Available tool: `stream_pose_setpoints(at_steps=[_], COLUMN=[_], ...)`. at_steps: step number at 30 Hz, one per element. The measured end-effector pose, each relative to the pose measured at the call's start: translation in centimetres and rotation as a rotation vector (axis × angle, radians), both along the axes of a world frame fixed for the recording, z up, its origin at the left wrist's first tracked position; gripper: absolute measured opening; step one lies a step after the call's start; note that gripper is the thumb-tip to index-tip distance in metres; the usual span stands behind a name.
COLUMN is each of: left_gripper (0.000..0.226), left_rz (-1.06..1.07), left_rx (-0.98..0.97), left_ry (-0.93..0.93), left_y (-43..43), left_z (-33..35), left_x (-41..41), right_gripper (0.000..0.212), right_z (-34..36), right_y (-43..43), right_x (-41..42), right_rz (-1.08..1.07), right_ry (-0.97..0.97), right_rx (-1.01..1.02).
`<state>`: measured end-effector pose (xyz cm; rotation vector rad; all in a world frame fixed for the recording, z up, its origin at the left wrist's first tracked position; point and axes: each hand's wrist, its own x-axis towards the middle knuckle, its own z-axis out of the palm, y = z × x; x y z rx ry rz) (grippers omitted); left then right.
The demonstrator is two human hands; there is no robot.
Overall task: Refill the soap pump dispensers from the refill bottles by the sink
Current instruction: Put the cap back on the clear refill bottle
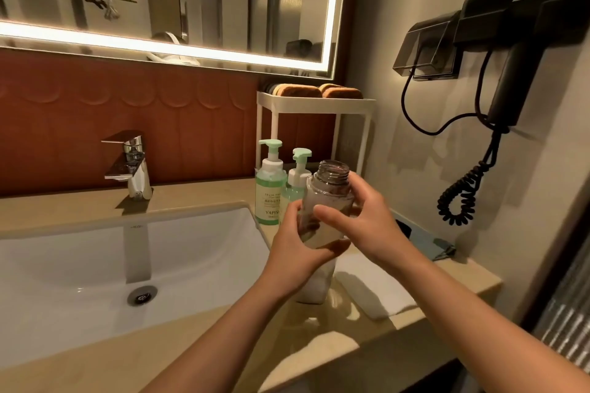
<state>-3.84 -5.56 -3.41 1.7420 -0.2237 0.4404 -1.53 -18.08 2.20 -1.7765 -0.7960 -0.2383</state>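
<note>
Left hand and right hand both clasp the uncapped bottle above the counter; best keep its neck upright and steady for filling.

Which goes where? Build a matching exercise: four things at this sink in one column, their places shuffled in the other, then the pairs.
1 clear open-necked bottle
2 hair dryer
3 folded white towel
4 chrome faucet

A behind the sink
B hung on the wall
C gripped by left hand and right hand
D flat on the counter

Pairs: 1-C, 2-B, 3-D, 4-A
</note>
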Motion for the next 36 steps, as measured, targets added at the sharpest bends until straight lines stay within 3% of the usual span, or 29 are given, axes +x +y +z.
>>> stream_pose_setpoints(at_steps=[4,7,11,13,16,18,26,32,36], left_gripper=[0.062,0.074,0.061,0.061,0.076,0.090,0.087,0.079,0.084], left_rz=[0.067,0.103,0.113,0.143,0.155,0.152,0.140,0.131,0.131], left_rx=[0.017,-0.026,-0.007,-0.026,-0.049,-0.046,-0.053,-0.071,-0.065], left_ry=[0.013,0.005,-0.002,0.004,-0.002,-0.002,-0.012,-0.016,-0.018], left_y=[0.0,0.2,-0.2,-0.6,-0.8,-0.8,-0.8,-0.7,-0.7], left_z=[-1.4,-1.8,-2.2,-2.5,-2.9,-3.1,-3.2,-3.3,-3.3], left_x=[-0.7,-0.9,-1.0,-0.9,-0.8,-0.6,-0.6,-0.5,-0.5], right_gripper=[0.055,0.057,0.044,0.046,0.062,0.071,0.078,0.074,0.073], right_z=[-0.8,-1.1,-3.4,-4.8,-6.4,-7.1,-8.0,-8.2,-8.0], right_y=[-0.4,-1.3,-3.9,-5.3,-6.9,-7.4,-7.4,-8.6,-8.6], right_x=[-0.3,0.4,5.2,7.8,10.0,11.1,12.5,12.9,13.0], right_rz=[0.077,0.059,-0.276,-0.509,-0.778,-0.841,-0.936,-0.952,-0.906], right_ry=[0.091,0.168,0.157,0.180,0.183,0.195,0.187,0.281,0.208], right_rx=[-0.132,-0.137,-0.208,-0.337,-0.631,-0.694,-0.800,-0.758,-0.604])
